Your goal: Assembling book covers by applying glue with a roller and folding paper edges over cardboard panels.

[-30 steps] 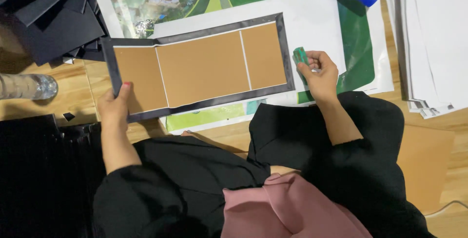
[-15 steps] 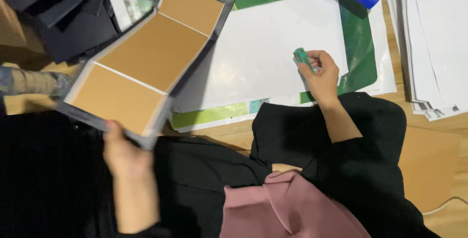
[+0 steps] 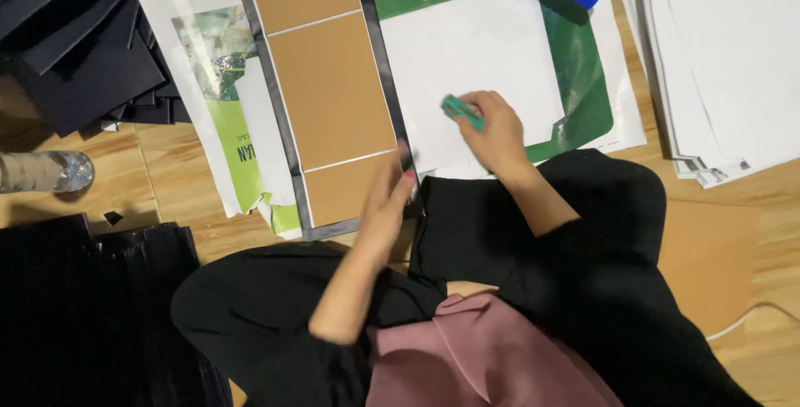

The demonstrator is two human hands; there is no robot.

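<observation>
seen from above, a seated person in black worked on a wooden floor point(image 3: 100, 199). the left hand point(image 3: 387, 203), fingers spread flat and apart, pressed on the lower right edge of a brown three-panel board with a dark border point(image 3: 325, 90), which lay upright in the upper middle of the frame. the right hand point(image 3: 496, 132), just right of centre, was closed around a small green tool point(image 3: 461, 112) over a white sheet point(image 3: 475, 57). a stack of white paper point(image 3: 717, 49) sat at upper right, a clear bottle point(image 3: 42, 172) at left.
</observation>
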